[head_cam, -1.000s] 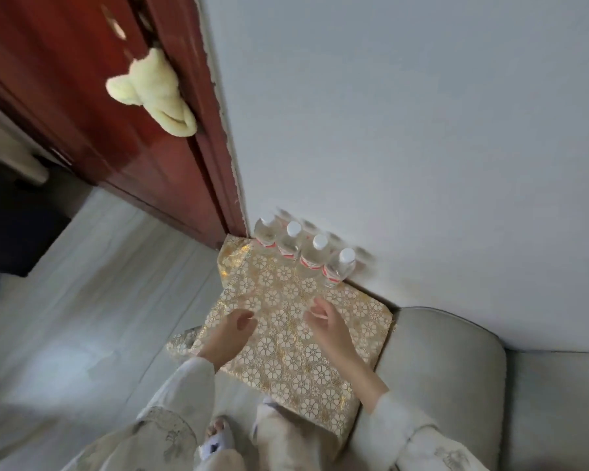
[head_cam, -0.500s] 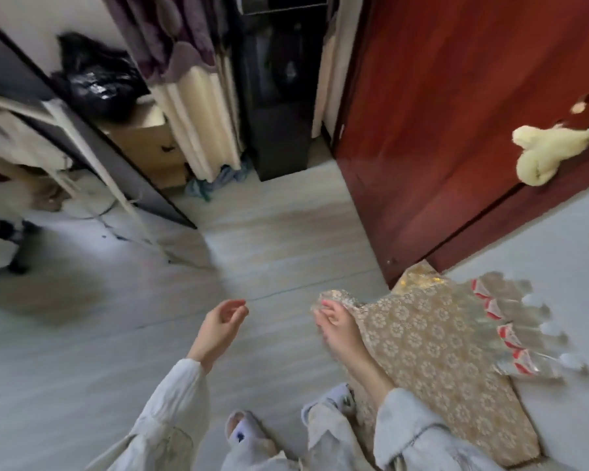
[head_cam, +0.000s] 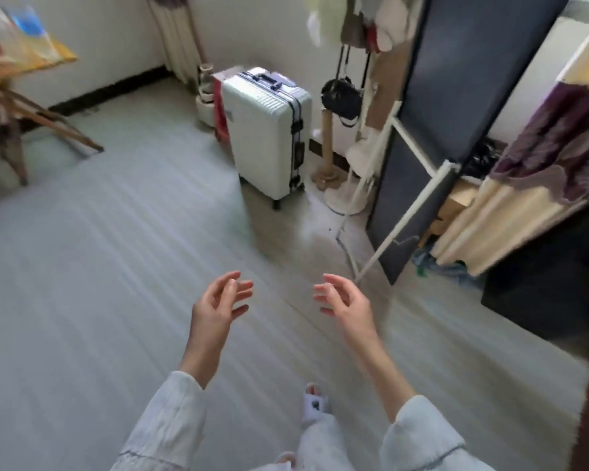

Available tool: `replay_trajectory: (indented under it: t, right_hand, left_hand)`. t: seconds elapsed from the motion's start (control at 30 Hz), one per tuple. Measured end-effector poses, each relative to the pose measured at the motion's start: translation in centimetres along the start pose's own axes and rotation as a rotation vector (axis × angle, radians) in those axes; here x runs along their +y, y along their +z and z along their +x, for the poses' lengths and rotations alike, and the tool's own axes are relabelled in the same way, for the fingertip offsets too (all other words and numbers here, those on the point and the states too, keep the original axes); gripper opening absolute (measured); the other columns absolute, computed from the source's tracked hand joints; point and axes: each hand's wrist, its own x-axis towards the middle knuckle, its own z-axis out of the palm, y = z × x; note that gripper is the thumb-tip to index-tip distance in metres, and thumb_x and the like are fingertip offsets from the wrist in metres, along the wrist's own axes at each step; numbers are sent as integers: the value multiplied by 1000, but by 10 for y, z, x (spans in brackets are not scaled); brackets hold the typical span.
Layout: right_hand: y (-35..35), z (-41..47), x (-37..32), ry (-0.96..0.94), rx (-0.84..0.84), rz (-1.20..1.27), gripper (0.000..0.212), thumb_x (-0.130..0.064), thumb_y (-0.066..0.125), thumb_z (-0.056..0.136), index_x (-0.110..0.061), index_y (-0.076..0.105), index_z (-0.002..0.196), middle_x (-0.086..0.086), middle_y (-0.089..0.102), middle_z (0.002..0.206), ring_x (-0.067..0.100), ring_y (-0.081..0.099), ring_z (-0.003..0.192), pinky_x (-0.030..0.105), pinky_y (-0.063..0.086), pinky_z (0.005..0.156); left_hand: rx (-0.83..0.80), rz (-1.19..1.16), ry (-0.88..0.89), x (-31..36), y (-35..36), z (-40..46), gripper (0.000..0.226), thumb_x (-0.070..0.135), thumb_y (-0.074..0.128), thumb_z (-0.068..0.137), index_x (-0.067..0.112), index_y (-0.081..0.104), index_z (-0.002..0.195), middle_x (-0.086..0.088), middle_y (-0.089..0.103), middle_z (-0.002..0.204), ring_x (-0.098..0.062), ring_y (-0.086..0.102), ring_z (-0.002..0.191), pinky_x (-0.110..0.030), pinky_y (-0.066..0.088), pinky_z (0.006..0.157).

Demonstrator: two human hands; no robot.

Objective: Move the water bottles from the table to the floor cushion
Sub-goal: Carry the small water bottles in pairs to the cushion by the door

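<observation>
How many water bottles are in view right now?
1, and only as a blur: a blue-labelled bottle on the table at top left. Others may be out of frame. Both hands are empty.

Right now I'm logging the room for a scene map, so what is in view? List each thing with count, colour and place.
suitcase: one, white with dark trim, upright on the floor at centre back.
table: one, wooden legs, patterned yellow cloth, upper left; a blurred blue and clear item on it.
black bag: one, hanging on the rack right of the suitcase.
leaning dark panel: one, dark grey with white frame, right.
curtain: one, purple over cream, far right.
floor: pale grey planks.
slipper: one visible, white, bottom centre.
left hand: fingers relaxed, holds nothing.
right hand: fingers relaxed, holds nothing.
</observation>
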Motion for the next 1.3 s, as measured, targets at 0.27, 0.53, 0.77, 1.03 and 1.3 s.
replay_trajectory:
  t: [0.27, 0.53, 0.77, 1.03, 1.3]
  right_hand:
    - [122, 110, -84, -159, -385, -2, 15, -11, 48, 91, -14, 58, 103, 5, 66, 90, 15, 64, 79, 27, 51, 71]
    - [215, 215, -148, -216, -624, -35, 17, -18, 50, 91, -18, 60, 105, 1, 69, 91, 15, 67, 84, 28, 53, 75]
    - [307, 284, -169, -204, -744, -75, 20, -20, 50, 92, -15, 61, 108, 0, 70, 91, 12, 68, 84, 26, 55, 75]
    - [467, 381, -201, -221, -769, -115, 19, -20, 49, 92, -16, 60, 107, 0, 69, 91, 11, 68, 82, 27, 55, 76]
    - [612, 449, -255, -255, -766, -111, 16, -22, 51, 91, -22, 62, 102, -2, 69, 91, 11, 69, 84, 27, 56, 77]
  left_hand:
    - [259, -469, 35, 77, -76, 87, 22, 23, 38, 96, 14, 58, 102, -8, 67, 100, -20, 65, 93, -37, 51, 85]
    - [406, -557, 102, 126, -114, 178, 22, 24, 43, 95, 14, 61, 99, -5, 71, 94, -19, 68, 89, -35, 54, 82]
    - [540, -567, 113, 134, -177, 259, 20, 23, 45, 94, 14, 62, 98, -3, 74, 90, -19, 69, 89, -34, 54, 76]
    - [607, -564, 136, 154, -292, 391, 20, 24, 46, 94, 15, 63, 98, -1, 74, 88, -17, 70, 87, -33, 54, 76]
    - [628, -510, 169, 214, -412, 509, 20, 25, 46, 94, 16, 64, 96, -3, 73, 91, -18, 69, 89, -33, 53, 77]
